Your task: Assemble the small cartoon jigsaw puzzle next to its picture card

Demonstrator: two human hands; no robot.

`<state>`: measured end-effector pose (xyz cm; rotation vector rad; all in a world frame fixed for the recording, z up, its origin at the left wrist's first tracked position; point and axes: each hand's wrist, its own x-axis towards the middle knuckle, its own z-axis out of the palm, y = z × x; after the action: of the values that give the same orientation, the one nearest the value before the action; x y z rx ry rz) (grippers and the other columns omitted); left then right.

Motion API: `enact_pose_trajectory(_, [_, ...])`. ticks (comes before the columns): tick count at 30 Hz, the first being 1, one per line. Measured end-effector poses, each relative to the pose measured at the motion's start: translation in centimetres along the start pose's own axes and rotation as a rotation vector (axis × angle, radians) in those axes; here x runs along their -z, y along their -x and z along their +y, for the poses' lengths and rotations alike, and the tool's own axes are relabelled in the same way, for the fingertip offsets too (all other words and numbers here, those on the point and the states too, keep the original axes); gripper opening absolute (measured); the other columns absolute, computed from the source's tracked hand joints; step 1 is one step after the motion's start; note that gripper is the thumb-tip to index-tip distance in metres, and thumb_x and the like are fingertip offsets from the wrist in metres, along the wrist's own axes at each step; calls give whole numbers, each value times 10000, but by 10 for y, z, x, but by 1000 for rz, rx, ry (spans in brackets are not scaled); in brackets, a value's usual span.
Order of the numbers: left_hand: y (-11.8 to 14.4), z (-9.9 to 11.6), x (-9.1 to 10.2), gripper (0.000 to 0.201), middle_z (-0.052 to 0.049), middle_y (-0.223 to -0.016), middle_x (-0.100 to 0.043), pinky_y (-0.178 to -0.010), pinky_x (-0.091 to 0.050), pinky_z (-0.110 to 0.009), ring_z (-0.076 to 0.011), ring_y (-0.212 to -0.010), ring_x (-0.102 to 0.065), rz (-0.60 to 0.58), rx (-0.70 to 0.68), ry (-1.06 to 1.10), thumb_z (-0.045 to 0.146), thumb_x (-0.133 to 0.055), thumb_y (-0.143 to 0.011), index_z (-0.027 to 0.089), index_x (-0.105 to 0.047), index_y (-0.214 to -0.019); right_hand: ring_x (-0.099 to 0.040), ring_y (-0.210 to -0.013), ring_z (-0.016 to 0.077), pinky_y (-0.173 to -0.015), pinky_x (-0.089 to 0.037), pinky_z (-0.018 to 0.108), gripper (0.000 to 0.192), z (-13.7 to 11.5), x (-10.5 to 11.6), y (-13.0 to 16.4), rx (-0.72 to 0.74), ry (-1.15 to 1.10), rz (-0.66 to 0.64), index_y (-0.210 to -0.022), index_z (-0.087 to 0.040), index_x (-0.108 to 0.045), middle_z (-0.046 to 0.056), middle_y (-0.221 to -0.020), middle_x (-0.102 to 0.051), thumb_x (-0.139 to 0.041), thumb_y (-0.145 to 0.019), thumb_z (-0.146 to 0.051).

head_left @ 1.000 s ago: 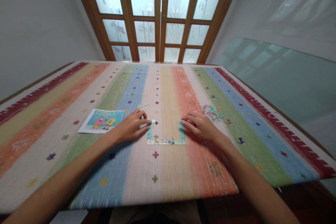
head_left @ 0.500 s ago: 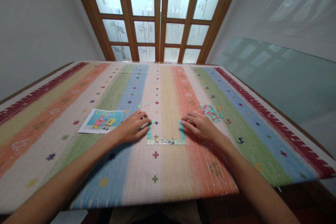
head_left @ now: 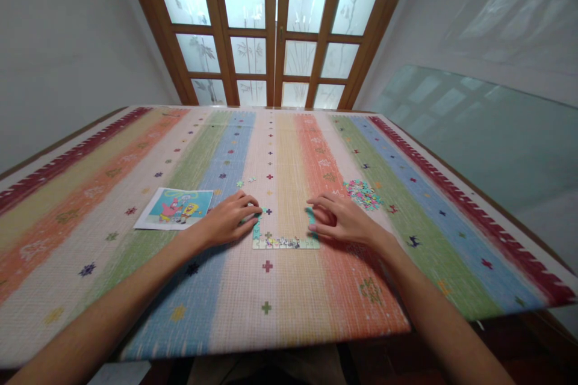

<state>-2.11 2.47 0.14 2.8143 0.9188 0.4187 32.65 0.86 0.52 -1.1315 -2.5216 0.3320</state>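
Observation:
A partly joined jigsaw puzzle (head_left: 285, 243) lies on the cloth in a U shape, with a bottom row and two teal side columns. At the top of its left column, my left hand (head_left: 232, 216) has thumb and fingertips closed around a small teal puzzle piece (head_left: 264, 210). My right hand (head_left: 345, 216) is over the right column, thumb and index finger apart on either side of the teal edge pieces (head_left: 310, 215). Its other fingers curl beneath the palm, and part of that column is hidden.
Left of my left hand lies a printed cartoon picture (head_left: 180, 209). A heap of loose puzzle pieces (head_left: 362, 194) sits beyond my right hand. A couple of loose pieces (head_left: 246, 181) lie above the puzzle on the striped tablecloth (head_left: 289, 295).
My right hand's thumb and index finger have spread apart, the thumb moving down along the right column. My left hand has stayed nearly still.

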Motion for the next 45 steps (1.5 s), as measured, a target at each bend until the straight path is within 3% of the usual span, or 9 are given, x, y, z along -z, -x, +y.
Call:
enact_pose_trajectory(4, [0,1,0,274,-95,-1155,-689,-959,-494,-416,-238,-1052,-578,14,-12,32,295,-435,-1055,194,-669,-1155,-630,-1223,372,-964,-545,506,808,-6,5,2,-17,-47,-88,-1467,-257,-530,148,-1421,-614,-795,-774,-575])
enact_pose_trajectory(7, [1,2,0,274,-96,-1154,-694,-962,-497,-417,-240,-1057,-581,19,-4,42,295,-442,-1053,189,-676,-1148,-617,-1240,391,-963,-544,518,895,-8,6,2,-27,-57,-142,-1505,-260,-493,154,-1449,-590,-816,-734,-582])
enact_pose_trajectory(18, [1,2,1,311,-107,-1189,-702,-995,-494,-437,-239,-1088,-610,15,-4,58,276,-386,-1060,183,-671,-1144,-602,-1260,386,-1002,-529,531,857,-8,6,2,-48,-48,-173,-1493,-254,-518,147,-1464,-574,-809,-733,-522])
enact_pose_trajectory(24, [3,5,4,288,-93,-1194,-700,-997,-497,-436,-251,-1101,-605,-3,57,93,333,-443,-1035,199,-602,-1235,-616,-1235,386,-1005,-527,555,883,-10,5,2,-58,-49,-176,-1513,-254,-498,146,-1466,-570,-815,-728,-508])
enact_pose_trajectory(34, [8,10,9,756,-133,-1343,-625,-1069,-455,-461,-313,-1212,-556,-78,113,106,589,-702,-845,168,-484,-1435,-595,-1265,390,-997,-528,537,901,-10,6,2,-48,-48,-177,-1535,-275,-480,147,-1482,-557,-816,-740,-533])
enact_pose_trajectory(45, [9,9,10,791,-125,-1328,-634,-1045,-464,-471,-317,-1187,-559,-64,51,102,573,-734,-815,193,-486,-1463,-623,-1195,383,-972,-534,552,899,-10,3,2,-31,-47,-159,-1537,-280,-479,149,-1451,-575,-812,-738,-525])
